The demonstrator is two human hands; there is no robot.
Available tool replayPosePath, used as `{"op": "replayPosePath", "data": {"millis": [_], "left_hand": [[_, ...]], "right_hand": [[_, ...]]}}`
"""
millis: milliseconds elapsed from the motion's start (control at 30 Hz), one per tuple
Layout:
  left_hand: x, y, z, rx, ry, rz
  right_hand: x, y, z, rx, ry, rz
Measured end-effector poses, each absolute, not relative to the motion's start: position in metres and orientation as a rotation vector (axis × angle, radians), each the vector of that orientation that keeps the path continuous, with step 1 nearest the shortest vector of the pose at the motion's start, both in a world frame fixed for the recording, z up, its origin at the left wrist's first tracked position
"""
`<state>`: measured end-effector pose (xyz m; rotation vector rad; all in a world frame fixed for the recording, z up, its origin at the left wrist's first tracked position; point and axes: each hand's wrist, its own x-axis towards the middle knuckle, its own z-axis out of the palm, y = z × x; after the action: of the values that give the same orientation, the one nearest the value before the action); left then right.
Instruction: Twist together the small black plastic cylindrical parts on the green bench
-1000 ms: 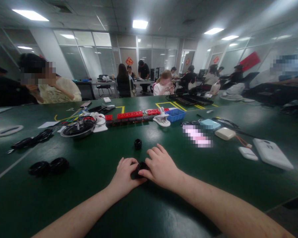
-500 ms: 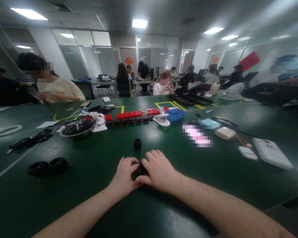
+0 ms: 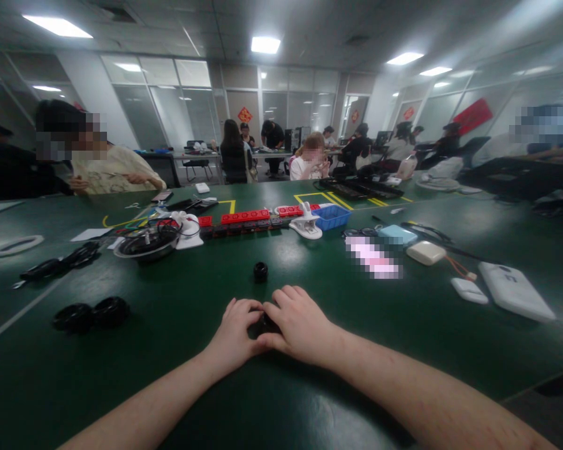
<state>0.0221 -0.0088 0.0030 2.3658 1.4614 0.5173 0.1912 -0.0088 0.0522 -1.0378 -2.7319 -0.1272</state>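
Note:
My left hand and my right hand meet low over the green table, fingers curled round a small black object. Most of that object is hidden by the fingers, so its kind does not show. Just beyond the hands stands a small round black piece, like a short spool or roll, touched by neither hand. Off to the left lie two larger glossy black rings, side by side, looking like coils or rolls.
Across the middle run red and black power strips, a white clip and a blue bin. A metal bowl with cables sits left. A white power bank lies right. A person sits across the table.
Both hands stay closed round the black object, with only slight finger movement. The view has shifted a little. Across the table at left, the person's hands have moved apart.

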Motion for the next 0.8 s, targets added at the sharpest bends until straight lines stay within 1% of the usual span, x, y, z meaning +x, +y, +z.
{"op": "replayPosePath", "data": {"millis": [433, 700, 800], "left_hand": [[0.0199, -0.0074, -0.0034, 2.391, 1.452, 0.569], [0.0233, -0.0100, 0.0035, 2.360, 1.468, 0.571], [0.0236, -0.0101, 0.0037, 2.347, 1.488, 0.573]], "right_hand": [[0.1887, -0.0122, 0.0506, -0.926, -2.732, -0.066], [0.1894, -0.0094, 0.0453, -0.705, -2.717, 0.001], [0.1903, -0.0082, 0.0466, -0.697, -2.691, 0.066]]}}
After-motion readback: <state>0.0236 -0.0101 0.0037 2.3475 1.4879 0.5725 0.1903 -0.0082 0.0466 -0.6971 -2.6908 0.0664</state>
